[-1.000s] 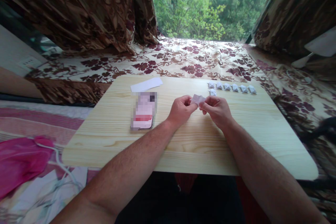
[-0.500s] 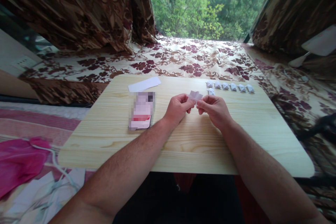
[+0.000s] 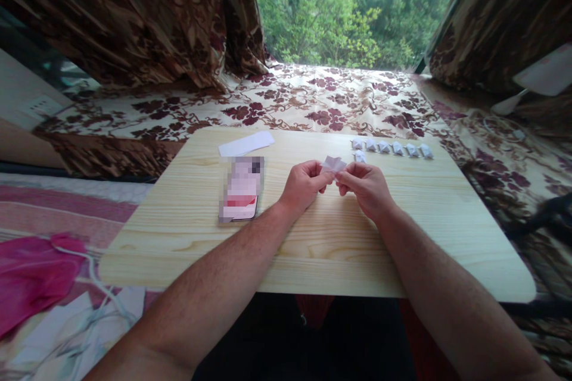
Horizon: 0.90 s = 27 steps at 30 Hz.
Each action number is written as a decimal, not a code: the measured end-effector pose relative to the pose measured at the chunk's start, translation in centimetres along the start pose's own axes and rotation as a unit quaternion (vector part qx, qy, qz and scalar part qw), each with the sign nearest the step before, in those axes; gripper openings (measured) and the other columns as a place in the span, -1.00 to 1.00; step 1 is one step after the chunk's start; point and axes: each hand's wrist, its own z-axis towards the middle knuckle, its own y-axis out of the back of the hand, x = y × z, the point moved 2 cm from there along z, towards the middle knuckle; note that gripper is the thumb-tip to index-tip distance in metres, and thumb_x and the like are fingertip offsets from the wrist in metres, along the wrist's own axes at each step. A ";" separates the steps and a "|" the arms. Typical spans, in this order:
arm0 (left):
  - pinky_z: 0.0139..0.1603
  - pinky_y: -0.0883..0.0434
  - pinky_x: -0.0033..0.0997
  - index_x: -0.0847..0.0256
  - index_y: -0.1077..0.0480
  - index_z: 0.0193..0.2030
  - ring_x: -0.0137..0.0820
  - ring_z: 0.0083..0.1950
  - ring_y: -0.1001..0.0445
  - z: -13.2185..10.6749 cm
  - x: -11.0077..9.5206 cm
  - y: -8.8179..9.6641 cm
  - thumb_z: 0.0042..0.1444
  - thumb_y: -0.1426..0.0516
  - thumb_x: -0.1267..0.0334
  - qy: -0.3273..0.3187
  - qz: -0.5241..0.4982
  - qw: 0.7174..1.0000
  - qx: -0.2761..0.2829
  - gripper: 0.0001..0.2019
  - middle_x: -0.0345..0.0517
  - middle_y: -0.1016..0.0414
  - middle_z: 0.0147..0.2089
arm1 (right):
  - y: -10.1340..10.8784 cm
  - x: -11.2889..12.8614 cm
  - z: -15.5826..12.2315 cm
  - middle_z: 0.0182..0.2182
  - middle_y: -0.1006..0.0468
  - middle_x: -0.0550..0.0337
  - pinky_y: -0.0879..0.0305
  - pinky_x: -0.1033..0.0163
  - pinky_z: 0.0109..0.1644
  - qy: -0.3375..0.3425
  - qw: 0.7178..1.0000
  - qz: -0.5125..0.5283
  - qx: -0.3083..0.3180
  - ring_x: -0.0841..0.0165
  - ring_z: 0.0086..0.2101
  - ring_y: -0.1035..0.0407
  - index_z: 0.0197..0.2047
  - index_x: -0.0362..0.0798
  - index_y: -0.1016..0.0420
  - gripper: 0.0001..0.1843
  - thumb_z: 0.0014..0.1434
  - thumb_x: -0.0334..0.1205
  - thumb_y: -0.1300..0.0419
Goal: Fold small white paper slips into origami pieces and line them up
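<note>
A small piece of folded white paper [image 3: 333, 163] is held above the wooden table [image 3: 330, 250], creased and partly spread at its top. My left hand [image 3: 304, 186] pinches its left and lower side between thumb and fingers. On the other side, my right hand [image 3: 365, 187] grips the lower right edge, its thumb close to the left thumb. The fingers hide the paper's lower part. Just beyond my right hand sits a small folded paper piece [image 3: 359, 156], its near side partly covered. A row of similar folded paper pieces [image 3: 384, 146] lies behind it.
Left of my hands lies a phone [image 3: 241, 190], blurred by pixelation. Flat white paper strips [image 3: 245, 143] rest near the table's far left edge. Floral cloth [image 3: 330, 95] covers the ledge behind. White cables and papers [image 3: 89, 321] lie at lower left beside pink fabric [image 3: 36, 280].
The paper between my fingers has shifted very slightly to the right, along with my fingertips. Everything on the table stays where it was.
</note>
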 end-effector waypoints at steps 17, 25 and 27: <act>-0.51 -0.08 -0.47 0.29 -0.48 -0.40 -0.53 -0.52 -0.21 -0.4 0.0 0.1 0.03 -0.23 0.22 -0.020 0.124 0.992 -0.007 -0.85 -0.27 -0.33 -0.54 | -0.4 0.6 -0.2 -0.67 -0.45 0.30 -0.11 0.35 -0.52 0.030 0.992 -0.123 -0.018 0.50 -0.63 -0.25 -0.55 -0.07 -0.39 -0.78 0.01 -0.23 -0.32; -0.50 -0.16 -0.48 0.30 -0.45 -0.45 -0.51 -0.51 -0.27 -0.4 -0.3 0.2 0.03 -0.24 0.24 -0.013 0.117 0.993 0.007 -0.84 -0.24 -0.37 -0.55 | -0.3 0.6 -0.2 -0.67 -0.45 0.31 -0.14 0.35 -0.51 0.031 0.993 -0.112 0.000 0.49 -0.63 -0.28 -0.52 -0.07 -0.40 -0.83 0.01 -0.27 -0.31; -0.46 -0.24 -0.47 0.31 -0.47 -0.42 -0.49 -0.49 -0.33 -0.5 -0.7 0.2 0.03 -0.25 0.23 -0.006 0.083 0.996 0.028 -0.83 -0.20 -0.43 -0.53 | -0.3 0.7 -0.2 -0.66 -0.47 0.30 -0.18 0.34 -0.50 0.025 0.996 -0.089 0.010 0.48 -0.62 -0.30 -0.50 -0.08 -0.41 -0.83 0.02 -0.25 -0.31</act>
